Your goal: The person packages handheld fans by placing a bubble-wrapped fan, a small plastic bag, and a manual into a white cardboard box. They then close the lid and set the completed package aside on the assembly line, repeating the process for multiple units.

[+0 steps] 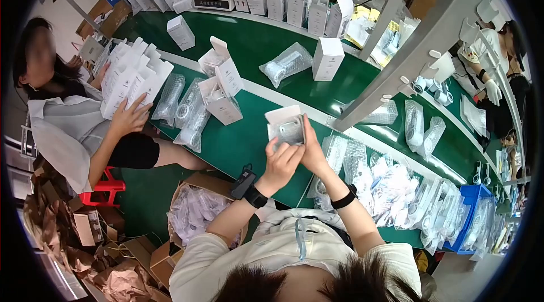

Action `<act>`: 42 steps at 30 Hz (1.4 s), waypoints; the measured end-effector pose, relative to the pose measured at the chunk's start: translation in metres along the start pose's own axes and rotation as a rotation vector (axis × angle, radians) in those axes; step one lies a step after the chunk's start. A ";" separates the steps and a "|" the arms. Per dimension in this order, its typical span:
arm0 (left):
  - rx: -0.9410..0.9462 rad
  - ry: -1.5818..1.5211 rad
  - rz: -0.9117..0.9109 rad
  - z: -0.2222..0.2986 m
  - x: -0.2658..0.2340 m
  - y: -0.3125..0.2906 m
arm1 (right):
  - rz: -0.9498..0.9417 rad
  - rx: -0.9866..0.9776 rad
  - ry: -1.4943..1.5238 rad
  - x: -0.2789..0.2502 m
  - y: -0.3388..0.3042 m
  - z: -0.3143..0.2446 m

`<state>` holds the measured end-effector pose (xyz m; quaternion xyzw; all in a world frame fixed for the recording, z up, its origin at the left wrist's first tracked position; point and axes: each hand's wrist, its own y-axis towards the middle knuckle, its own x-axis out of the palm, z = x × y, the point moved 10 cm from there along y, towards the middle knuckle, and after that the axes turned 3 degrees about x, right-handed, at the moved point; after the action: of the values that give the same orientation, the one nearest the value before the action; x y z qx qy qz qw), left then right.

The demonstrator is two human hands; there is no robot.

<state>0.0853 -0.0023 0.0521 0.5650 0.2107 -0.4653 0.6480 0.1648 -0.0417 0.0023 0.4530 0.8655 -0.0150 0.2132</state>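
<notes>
Over the green table, an open white box [276,115] is held in both hands, its flap raised and a bubble-wrapped item [290,131] inside. My right hand [313,149] is closed around the box's right side. The fingers of my left hand [280,165] are bent against its near side, partly hiding it. Farther left stand two open white boxes [224,100] with contents showing. Beside them lie bubble-wrapped devices [192,115]. To the right of my right hand are several more bubble-wrapped devices [355,160] and a heap of clear bags [391,186].
A slanted grey metal post [378,93] rises right of my hands. Beyond are closed white boxes [328,59] and a scale [213,1]. At left, a person holds white cartons [133,78]. A blue bin [469,211] sits right; a cardboard box [180,188] of plastic stands below left.
</notes>
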 end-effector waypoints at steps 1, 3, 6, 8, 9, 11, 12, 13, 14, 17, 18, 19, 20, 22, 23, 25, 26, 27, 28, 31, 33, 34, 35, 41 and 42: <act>0.061 -0.005 -0.034 0.010 0.008 -0.002 | 0.009 0.015 -0.018 -0.005 -0.006 0.011; 0.094 -0.002 -0.038 0.041 0.023 0.002 | -0.026 -0.006 -0.066 -0.027 -0.021 0.040; 0.115 -0.001 0.102 0.078 -0.016 -0.001 | -0.046 0.023 -0.121 -0.027 -0.043 0.043; 0.080 -0.094 0.151 0.093 -0.039 -0.009 | 0.222 0.166 0.136 -0.058 -0.019 0.023; 0.052 -0.198 0.196 0.097 -0.052 -0.014 | 0.353 0.240 0.266 -0.068 -0.006 0.023; 0.031 -0.268 0.165 0.109 -0.069 -0.019 | 0.585 0.231 0.402 -0.080 0.035 0.038; 0.006 -0.354 0.126 0.113 -0.075 -0.024 | 0.670 0.231 0.234 -0.089 0.053 0.043; -0.005 -0.351 0.124 0.116 -0.082 -0.029 | 0.750 0.229 0.064 -0.100 0.070 0.046; -0.032 -0.383 0.099 0.116 -0.085 -0.035 | 0.775 0.265 0.033 -0.100 0.087 0.049; -0.085 -0.446 0.049 0.107 -0.096 -0.044 | 0.773 0.320 0.002 -0.097 0.117 0.071; -0.104 -0.453 0.069 0.099 -0.105 -0.046 | 0.764 0.342 -0.002 -0.093 0.123 0.080; -0.119 -0.465 0.087 0.093 -0.113 -0.048 | 0.762 0.366 -0.008 -0.089 0.129 0.089; -0.137 -0.480 0.101 0.088 -0.121 -0.051 | 0.763 0.378 -0.009 -0.081 0.130 0.094; -0.146 -0.492 0.090 0.082 -0.133 -0.051 | 0.824 0.465 -0.122 -0.079 0.118 0.100; -0.150 -0.499 0.089 0.079 -0.138 -0.049 | 0.855 0.511 -0.187 -0.082 0.104 0.102; -0.158 -0.528 0.075 0.077 -0.146 -0.051 | 0.624 0.283 -0.168 -0.057 0.087 0.072; -0.282 -0.569 0.080 0.063 -0.148 -0.057 | 0.489 0.234 -0.071 -0.036 0.069 0.049; -0.402 -0.615 0.080 0.050 -0.148 -0.064 | 0.363 0.188 0.021 -0.020 0.044 0.019; -0.522 -0.659 0.076 0.040 -0.145 -0.071 | 0.312 0.177 0.051 -0.014 0.015 -0.013; -0.834 -1.069 0.134 0.028 -0.114 -0.084 | 0.300 0.147 0.038 -0.022 -0.069 -0.054; -1.009 -1.262 0.147 0.033 -0.092 -0.098 | 0.298 0.237 0.067 -0.026 -0.117 -0.046; -0.935 -1.328 0.071 0.044 -0.081 -0.093 | 0.284 0.308 0.107 -0.027 -0.131 -0.036; -0.863 -1.392 -0.010 0.054 -0.072 -0.090 | 0.309 0.322 0.098 -0.029 -0.139 -0.033; -0.711 -1.450 -0.346 0.109 -0.032 -0.093 | 0.281 0.423 -0.288 -0.037 -0.129 -0.010; -0.721 -1.440 -0.337 0.123 -0.019 -0.094 | 0.275 0.412 -0.292 -0.045 -0.124 0.007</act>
<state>-0.0340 -0.1029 0.0507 -0.1541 -0.0380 -0.7086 0.6875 0.0914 -0.1514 -0.0076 0.5930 0.7348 -0.2264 0.2393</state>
